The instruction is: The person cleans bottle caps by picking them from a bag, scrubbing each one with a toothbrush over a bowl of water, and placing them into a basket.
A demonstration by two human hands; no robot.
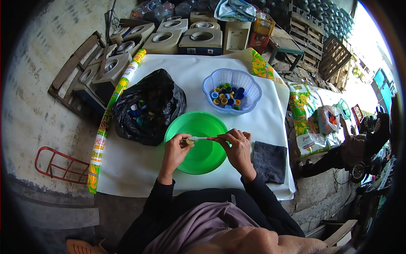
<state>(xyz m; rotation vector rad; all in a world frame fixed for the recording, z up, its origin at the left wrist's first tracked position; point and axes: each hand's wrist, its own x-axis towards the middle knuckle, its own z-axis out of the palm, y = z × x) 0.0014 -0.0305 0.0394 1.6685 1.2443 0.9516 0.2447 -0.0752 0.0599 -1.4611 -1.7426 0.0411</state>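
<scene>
In my left hand (175, 152) a small yellowish bottle cap (190, 142) is pinched between thumb and fingers. My right hand (237, 147) grips the reddish handle of a toothbrush (204, 138), whose pale head meets the cap. Both hands are above a round green basin (198, 160), which seems to hold some water. Behind it to the right is a blue plastic basket (251, 86) with several blue, yellow, white and green caps (227, 96). A black plastic bag (163, 91) on the left gapes over more caps (136, 113).
A dark grey cloth (270, 161) lies right of the basin on the white table sheet (127, 169). A rolled printed sheet (114, 101) runs along the left edge. Beige machine casings (200, 39) stand behind. Another person (355, 150) is at far right, near a second table (302, 122).
</scene>
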